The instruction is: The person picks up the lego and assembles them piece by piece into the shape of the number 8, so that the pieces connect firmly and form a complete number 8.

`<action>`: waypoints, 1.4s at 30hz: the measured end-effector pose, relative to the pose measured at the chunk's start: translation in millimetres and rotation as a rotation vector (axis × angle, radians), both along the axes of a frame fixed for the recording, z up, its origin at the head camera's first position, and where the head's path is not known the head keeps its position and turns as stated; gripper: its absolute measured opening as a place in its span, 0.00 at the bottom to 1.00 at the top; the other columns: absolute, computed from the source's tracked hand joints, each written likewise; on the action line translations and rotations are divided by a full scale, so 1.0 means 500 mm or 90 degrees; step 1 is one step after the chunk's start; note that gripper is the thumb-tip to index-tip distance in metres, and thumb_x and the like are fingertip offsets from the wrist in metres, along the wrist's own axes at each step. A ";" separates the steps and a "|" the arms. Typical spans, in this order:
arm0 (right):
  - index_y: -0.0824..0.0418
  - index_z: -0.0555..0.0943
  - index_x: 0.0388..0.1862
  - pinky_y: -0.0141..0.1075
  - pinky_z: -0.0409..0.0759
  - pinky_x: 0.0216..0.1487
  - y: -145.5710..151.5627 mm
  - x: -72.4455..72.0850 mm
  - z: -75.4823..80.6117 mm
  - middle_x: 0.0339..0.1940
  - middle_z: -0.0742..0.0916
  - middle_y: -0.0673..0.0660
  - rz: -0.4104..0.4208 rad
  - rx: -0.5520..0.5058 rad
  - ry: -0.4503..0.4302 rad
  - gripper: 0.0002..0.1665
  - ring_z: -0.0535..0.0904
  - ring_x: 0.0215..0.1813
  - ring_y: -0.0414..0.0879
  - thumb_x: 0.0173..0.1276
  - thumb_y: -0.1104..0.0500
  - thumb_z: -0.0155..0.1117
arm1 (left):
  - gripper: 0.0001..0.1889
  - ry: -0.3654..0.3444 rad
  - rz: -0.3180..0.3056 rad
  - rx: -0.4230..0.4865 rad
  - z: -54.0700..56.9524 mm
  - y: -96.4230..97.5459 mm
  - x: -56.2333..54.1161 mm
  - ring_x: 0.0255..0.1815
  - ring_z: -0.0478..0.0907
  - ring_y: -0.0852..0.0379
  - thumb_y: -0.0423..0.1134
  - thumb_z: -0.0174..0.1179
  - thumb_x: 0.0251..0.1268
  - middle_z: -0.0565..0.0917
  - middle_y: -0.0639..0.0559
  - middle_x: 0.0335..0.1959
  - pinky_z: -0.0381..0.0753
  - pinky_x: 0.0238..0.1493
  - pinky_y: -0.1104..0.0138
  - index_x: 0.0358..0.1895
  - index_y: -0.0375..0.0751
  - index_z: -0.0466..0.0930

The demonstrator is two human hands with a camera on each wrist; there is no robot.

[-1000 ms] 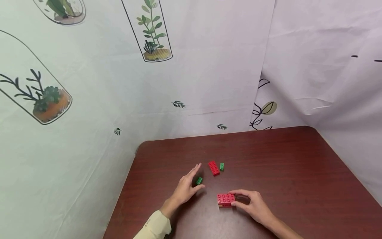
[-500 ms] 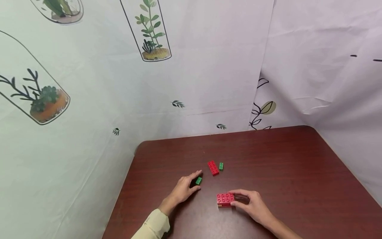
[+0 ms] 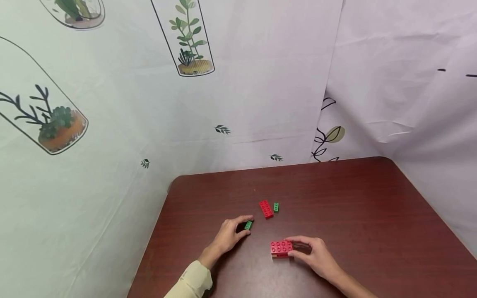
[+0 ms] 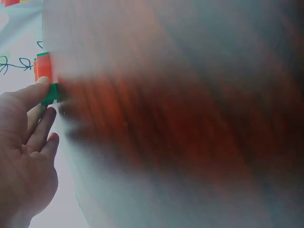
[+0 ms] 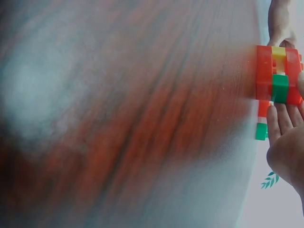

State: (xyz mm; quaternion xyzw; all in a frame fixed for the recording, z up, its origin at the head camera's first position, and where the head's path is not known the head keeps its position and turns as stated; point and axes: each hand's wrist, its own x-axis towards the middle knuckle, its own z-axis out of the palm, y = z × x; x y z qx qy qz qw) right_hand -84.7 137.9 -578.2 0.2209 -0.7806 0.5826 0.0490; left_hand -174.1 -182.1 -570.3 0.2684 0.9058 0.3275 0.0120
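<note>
My left hand (image 3: 226,237) is at a small green toy brick (image 3: 248,225) on the table, with thumb and forefinger bent around its two ends. In the left wrist view the green brick (image 4: 51,94) shows between thumb and fingers. The right hand (image 3: 319,256) grips the right end of a brick stack (image 3: 281,247) standing on the table, thumb at the front and fingers behind. Seen from the right wrist, this stack (image 5: 264,71) has a red brick below, a red one on top, and a yellow and a green brick between them with a gap.
Farther back lie a loose red brick (image 3: 266,209) and a second small green brick (image 3: 276,207), side by side. The dark red-brown table (image 3: 354,207) ends at the back and left against a hanging cloth (image 3: 261,91) printed with plants.
The left hand has come down around the small green brick, its forefinger and thumb drawing closer together. The right hand and the stack have stayed in place.
</note>
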 end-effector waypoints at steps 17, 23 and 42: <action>0.63 0.89 0.56 0.39 0.89 0.46 0.001 0.000 -0.004 0.49 0.93 0.58 0.008 -0.010 -0.009 0.20 0.89 0.50 0.41 0.66 0.60 0.80 | 0.20 -0.005 0.001 -0.016 0.014 0.011 0.016 0.59 0.84 0.61 0.44 0.75 0.68 0.89 0.63 0.56 0.81 0.61 0.52 0.61 0.51 0.88; 0.63 0.89 0.56 0.40 0.89 0.46 0.002 0.000 -0.003 0.48 0.93 0.58 0.006 -0.006 -0.008 0.20 0.89 0.50 0.41 0.66 0.60 0.80 | 0.19 -0.020 -0.020 0.017 0.014 0.019 0.026 0.56 0.85 0.64 0.42 0.76 0.67 0.90 0.61 0.53 0.84 0.58 0.59 0.59 0.48 0.89; 0.63 0.89 0.56 0.39 0.89 0.45 0.001 -0.001 -0.002 0.48 0.93 0.58 0.004 0.001 -0.008 0.20 0.89 0.49 0.41 0.66 0.61 0.79 | 0.18 -0.032 -0.125 0.114 0.060 0.069 0.068 0.50 0.87 0.68 0.39 0.75 0.67 0.91 0.54 0.52 0.86 0.50 0.70 0.58 0.39 0.89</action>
